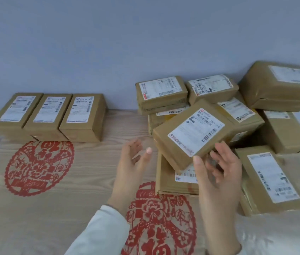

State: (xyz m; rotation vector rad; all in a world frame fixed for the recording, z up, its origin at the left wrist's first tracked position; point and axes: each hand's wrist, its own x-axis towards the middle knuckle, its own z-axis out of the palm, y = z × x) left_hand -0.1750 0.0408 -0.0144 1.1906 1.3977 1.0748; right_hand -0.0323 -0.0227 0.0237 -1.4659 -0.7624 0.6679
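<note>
Tilting parcel (191,133) in right grip (217,175)

Free cloth (94,168) left (parcel pile (281,133) right)

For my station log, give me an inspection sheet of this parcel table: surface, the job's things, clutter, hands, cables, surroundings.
surface: wood-grain cloth with red paper-cut motifs.
job's things: tilted parcel, label up, over the pile of parcels at right; row of three parcels at left along the wall.
clutter: nothing seen.
grips: right hand holds the tilted parcel at its near corner; left hand open beside it, not touching.
cables: nothing seen.
surroundings: the wall is plain blue-grey; white sleeve on the left arm.
</note>
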